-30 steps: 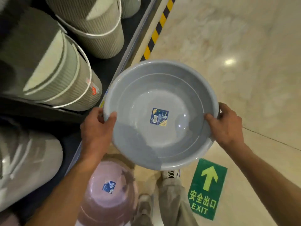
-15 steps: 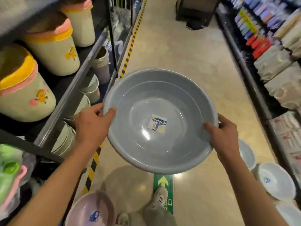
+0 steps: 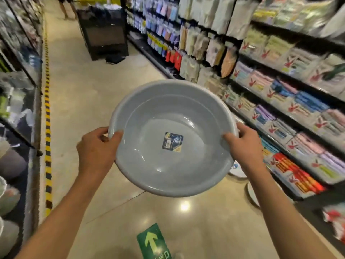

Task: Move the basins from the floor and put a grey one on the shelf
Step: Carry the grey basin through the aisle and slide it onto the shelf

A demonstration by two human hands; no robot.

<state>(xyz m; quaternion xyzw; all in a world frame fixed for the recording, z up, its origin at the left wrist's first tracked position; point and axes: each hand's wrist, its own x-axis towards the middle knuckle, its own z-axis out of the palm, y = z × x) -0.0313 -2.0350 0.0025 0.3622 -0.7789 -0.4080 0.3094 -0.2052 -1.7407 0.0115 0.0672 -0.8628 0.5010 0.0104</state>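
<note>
Between two rows of shop shelving, above the polished floor (image 3: pixel 97 90), I am holding the grey basin (image 3: pixel 149 128) out in front of me with both hands, clear of the ground and tilted so its open side is facing the camera. My left hand (image 3: pixel 97 152) is gripping the rim on the left: the thumb is lying over the lip on the inside, and the other fingers are curling round the outer edge, closed on the plastic. My right hand (image 3: pixel 244 144) is doing the same on the opposite rim, thumb inside, fingers wrapping behind, pinching the edge. A small blue label (image 3: pixel 172 142) is sitting at the bottom of the bowl. Just below and right of the basin, pale basins (image 3: pixel 239 171) are lying on the floor, partly hidden by my right forearm. Packaged goods are filling the right-hand shelves (image 3: pixel 291 101), blurred. A green arrow sticker (image 3: pixel 154 242) is showing on the floor near the lower edge, and a yellow-and-black stripe (image 3: pixel 47 128) is running along the foot of the left shelving (image 3: pixel 33 109).
</note>
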